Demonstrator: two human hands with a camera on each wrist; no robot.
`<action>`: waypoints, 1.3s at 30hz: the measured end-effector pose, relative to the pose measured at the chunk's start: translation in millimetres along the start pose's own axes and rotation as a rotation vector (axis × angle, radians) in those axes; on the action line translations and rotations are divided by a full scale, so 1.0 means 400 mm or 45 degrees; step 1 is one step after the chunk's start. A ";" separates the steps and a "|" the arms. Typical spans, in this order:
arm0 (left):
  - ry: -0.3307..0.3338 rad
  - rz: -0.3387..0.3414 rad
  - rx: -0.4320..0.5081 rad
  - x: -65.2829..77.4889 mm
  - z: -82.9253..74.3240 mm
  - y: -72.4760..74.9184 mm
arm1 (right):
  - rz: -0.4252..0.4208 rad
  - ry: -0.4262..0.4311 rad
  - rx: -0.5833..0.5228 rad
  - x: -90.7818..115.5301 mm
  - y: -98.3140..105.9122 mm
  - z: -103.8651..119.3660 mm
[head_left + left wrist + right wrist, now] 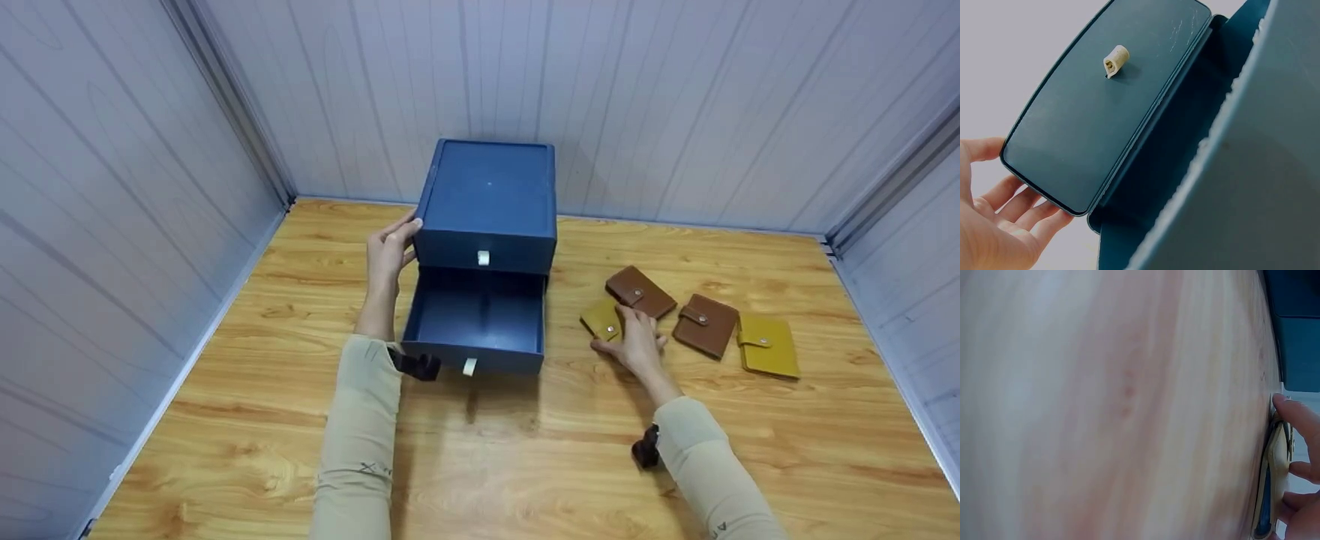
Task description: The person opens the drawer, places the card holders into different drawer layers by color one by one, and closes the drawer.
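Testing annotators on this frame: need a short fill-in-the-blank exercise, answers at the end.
1. The left hand touches the cabinet, whose ____ drawer stands open.
2. In the head view, the leftmost wallet, touched by the right hand, is coloured ____.
3. Exactly ____ brown wallets lie on the table.

Missing words: lower; yellow; two.

yellow wallet (599,318) partly hidden by right hand (638,343), sleeves (358,427) cut off below, sleeve lettering (369,468) illegible
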State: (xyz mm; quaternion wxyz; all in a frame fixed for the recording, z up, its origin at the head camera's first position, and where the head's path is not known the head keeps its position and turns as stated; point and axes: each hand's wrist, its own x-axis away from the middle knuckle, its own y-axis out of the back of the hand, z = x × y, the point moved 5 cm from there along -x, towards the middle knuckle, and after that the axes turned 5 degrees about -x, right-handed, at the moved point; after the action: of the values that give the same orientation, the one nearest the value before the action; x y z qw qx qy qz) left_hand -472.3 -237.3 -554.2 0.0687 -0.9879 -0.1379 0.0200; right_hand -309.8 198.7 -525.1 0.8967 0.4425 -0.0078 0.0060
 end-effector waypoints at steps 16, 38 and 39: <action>-0.026 0.000 -0.007 -0.033 0.034 0.001 | -0.041 0.056 -0.033 0.007 0.006 0.010; 0.006 -0.012 0.019 -0.012 0.009 -0.002 | -0.048 0.199 -0.106 0.060 0.049 0.106; 0.009 -0.015 0.022 -0.008 0.005 -0.003 | -0.046 0.209 -0.106 0.063 0.052 0.112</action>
State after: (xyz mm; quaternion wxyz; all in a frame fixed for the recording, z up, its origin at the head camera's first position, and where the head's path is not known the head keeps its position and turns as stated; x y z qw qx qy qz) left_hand -476.0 -236.8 -555.9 0.0780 -0.9864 -0.1433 0.0173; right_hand -285.2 175.9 -480.8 0.9119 0.4030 0.0735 0.0258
